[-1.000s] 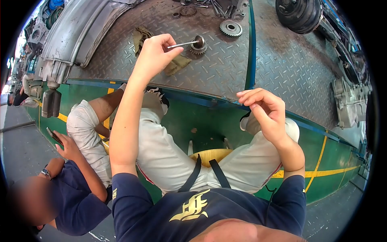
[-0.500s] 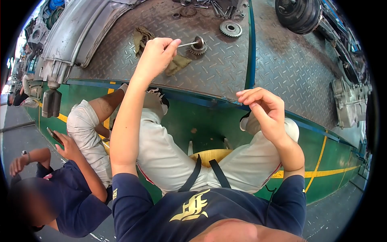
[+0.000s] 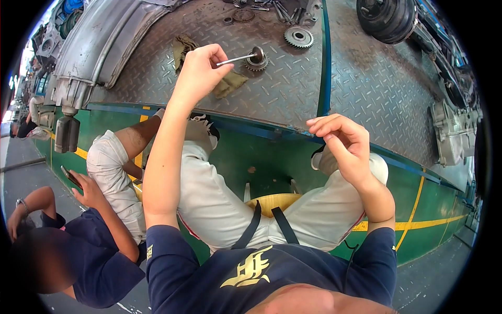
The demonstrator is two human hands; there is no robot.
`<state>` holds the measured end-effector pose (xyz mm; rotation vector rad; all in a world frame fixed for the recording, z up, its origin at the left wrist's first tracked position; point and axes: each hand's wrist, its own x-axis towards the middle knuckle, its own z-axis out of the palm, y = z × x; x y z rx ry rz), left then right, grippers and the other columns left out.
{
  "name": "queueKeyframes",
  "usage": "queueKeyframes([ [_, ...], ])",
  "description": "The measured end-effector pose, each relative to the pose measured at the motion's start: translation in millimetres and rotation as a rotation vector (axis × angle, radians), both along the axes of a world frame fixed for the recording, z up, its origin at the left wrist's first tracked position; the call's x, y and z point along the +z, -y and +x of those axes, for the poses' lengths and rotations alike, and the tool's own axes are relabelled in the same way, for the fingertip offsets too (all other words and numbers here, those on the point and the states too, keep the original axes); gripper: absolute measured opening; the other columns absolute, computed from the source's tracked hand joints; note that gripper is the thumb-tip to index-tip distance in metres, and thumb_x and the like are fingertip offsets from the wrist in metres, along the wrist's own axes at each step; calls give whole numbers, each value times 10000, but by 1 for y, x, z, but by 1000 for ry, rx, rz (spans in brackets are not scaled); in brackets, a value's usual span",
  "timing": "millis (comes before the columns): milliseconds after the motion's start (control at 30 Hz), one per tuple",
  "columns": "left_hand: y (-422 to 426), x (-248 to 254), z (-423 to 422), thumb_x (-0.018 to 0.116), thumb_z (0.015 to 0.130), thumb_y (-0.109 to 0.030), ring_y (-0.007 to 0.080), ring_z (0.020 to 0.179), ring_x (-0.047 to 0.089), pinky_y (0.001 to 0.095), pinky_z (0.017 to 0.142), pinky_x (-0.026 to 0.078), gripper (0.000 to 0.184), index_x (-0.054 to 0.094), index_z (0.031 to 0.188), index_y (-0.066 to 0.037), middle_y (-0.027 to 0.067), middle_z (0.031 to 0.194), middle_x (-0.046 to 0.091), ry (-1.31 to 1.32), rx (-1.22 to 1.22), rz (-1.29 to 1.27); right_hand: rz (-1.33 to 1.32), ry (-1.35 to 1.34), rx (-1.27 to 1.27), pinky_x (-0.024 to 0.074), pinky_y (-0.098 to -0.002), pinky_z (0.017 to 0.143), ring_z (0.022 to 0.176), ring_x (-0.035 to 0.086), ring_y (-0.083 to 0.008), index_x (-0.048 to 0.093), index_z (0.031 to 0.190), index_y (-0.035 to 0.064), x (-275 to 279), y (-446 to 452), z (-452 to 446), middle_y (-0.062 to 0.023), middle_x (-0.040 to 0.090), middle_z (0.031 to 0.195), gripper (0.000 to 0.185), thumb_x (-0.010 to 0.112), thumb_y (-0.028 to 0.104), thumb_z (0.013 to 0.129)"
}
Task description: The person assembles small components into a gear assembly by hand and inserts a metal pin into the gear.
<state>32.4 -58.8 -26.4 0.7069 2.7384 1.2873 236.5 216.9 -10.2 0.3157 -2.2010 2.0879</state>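
My left hand (image 3: 205,69) pinches the thin stem of a metal valve (image 3: 238,59) between thumb and fingers. The dark round head of the valve points right and rests at a small toothed gear (image 3: 257,64) on the diamond-plate bench (image 3: 285,94). Behind and below that hand lies an olive cloth (image 3: 229,85). A larger gear (image 3: 299,37) lies further right on the plate. My right hand (image 3: 346,138) hovers at the bench's front edge with its fingers loosely curved and apart, holding nothing.
A large metal housing (image 3: 99,42) stands at the left. Bolts (image 3: 282,11) lie at the back. A black drum-shaped part (image 3: 386,20) and a cast housing (image 3: 454,133) are at the right. A seated person (image 3: 99,256) at lower left holds a phone (image 3: 71,177).
The fingers of my left hand closed over the stem end, then drew back from it, the valve staying at the gear. The other person's arm has risen toward their head.
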Motion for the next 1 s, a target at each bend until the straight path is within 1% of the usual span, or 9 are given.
queueKeyframes([
  [200, -1, -1, 0, 784, 851, -111, 70, 636, 553, 251, 582, 450, 165, 662, 838, -1, 11, 688, 634, 15, -2, -13, 6, 2, 4, 524, -361, 972, 1079, 684, -262, 668, 953, -55, 1, 0, 0, -145, 709, 1011, 171, 523, -100, 876],
  [300, 0, -2, 0, 753, 896, -152, 74, 626, 557, 249, 579, 453, 187, 666, 833, 1, 10, 674, 624, 16, -32, -37, 11, 4, 9, 526, -363, 971, 1077, 685, -261, 668, 953, -56, 0, 0, 0, -146, 707, 1016, 172, 522, -99, 875],
  [400, 1, -4, -3, 694, 961, -214, 80, 606, 559, 252, 577, 460, 264, 661, 822, 9, 10, 666, 617, 58, -46, -62, 11, 7, 13, 527, -364, 970, 1073, 685, -259, 669, 954, -56, 1, 0, 0, -147, 705, 1020, 173, 521, -98, 874],
  [500, -3, -2, 0, 640, 1005, -270, 79, 581, 551, 260, 568, 464, 355, 642, 787, 11, 6, 637, 596, 153, 32, 34, 7, 13, 14, 528, -363, 969, 1071, 685, -257, 669, 954, -55, 0, 0, 0, -148, 705, 1023, 173, 521, -96, 874],
  [600, -3, 1, 1, 629, 1015, -307, 74, 555, 488, 280, 535, 424, 412, 601, 750, 6, 3, 592, 525, 358, 74, 1, 6, 18, 11, 528, -360, 968, 1067, 686, -255, 669, 955, -54, 0, 0, 0, -150, 706, 1027, 175, 520, -95, 873],
  [700, -4, 1, 2, 632, 1013, -309, 73, 552, 418, 294, 512, 370, 426, 565, 728, -1, -1, 569, 446, 150, 7, -122, 7, 15, 8, 528, -357, 967, 1064, 686, -253, 670, 956, -52, 0, 0, 0, -151, 707, 1031, 178, 518, -94, 874],
  [800, -4, 0, 2, 638, 1008, -318, 78, 566, 385, 301, 509, 338, 433, 544, 727, -2, 0, 592, 422, 123, 16, -114, 11, 13, 7, 527, -354, 964, 1063, 686, -250, 670, 958, -50, 0, 0, 0, -152, 707, 1035, 182, 515, -94, 874],
  [900, -1, -10, -4, 671, 984, -291, 74, 584, 417, 290, 524, 357, 395, 557, 744, 2, 0, 612, 468, 44, 5, -58, 12, 15, 9, 528, -352, 961, 1062, 686, -248, 670, 959, -48, 0, 0, 1, -153, 706, 1039, 187, 511, -96, 873],
  [1000, -3, -5, -1, 718, 944, -212, 72, 607, 458, 276, 543, 379, 301, 585, 782, 3, -1, 632, 522, 30, 5, -19, 11, 12, 10, 529, -348, 958, 1062, 686, -245, 670, 957, -47, 0, -1, 1, -153, 706, 1041, 188, 509, -98, 873],
])
